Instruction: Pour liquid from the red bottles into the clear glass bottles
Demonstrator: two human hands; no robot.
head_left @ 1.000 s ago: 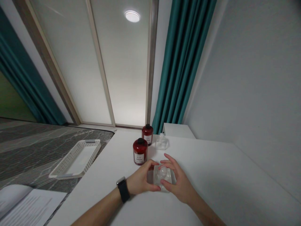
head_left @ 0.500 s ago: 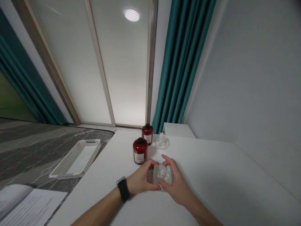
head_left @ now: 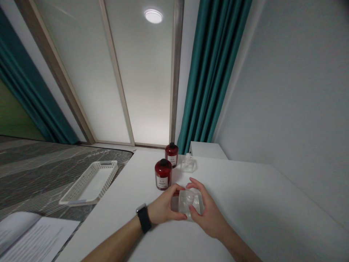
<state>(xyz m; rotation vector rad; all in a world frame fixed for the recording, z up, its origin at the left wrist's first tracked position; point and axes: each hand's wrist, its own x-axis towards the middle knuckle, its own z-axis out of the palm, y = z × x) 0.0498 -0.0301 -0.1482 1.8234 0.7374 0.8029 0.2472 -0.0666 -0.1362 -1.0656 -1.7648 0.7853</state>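
Note:
A clear, square glass bottle [head_left: 185,205] with a rounded stopper sits between my two hands, low over the white table. My left hand [head_left: 165,208], with a dark-banded watch on its wrist, curls around the bottle's left side. From the right, my right hand [head_left: 208,214] grips it, thumb on the near edge and fingers bent around the far side. Just beyond my left hand stands a dark red bottle [head_left: 163,173] with a black cap and white label. A second red bottle [head_left: 172,154] is behind it, beside another clear glass bottle [head_left: 188,163].
The white table [head_left: 131,242] ends in a slanting edge at the left. Past that edge lie a white perforated basket [head_left: 105,182] and an open booklet [head_left: 51,236] on a grey patterned surface. A white box-like cabinet [head_left: 208,150] stands behind the table, near a green curtain [head_left: 215,72].
My right hand has shifted slightly to the right, its thumb moving from over the clear bottle toward its right side. My left hand has kept its hold.

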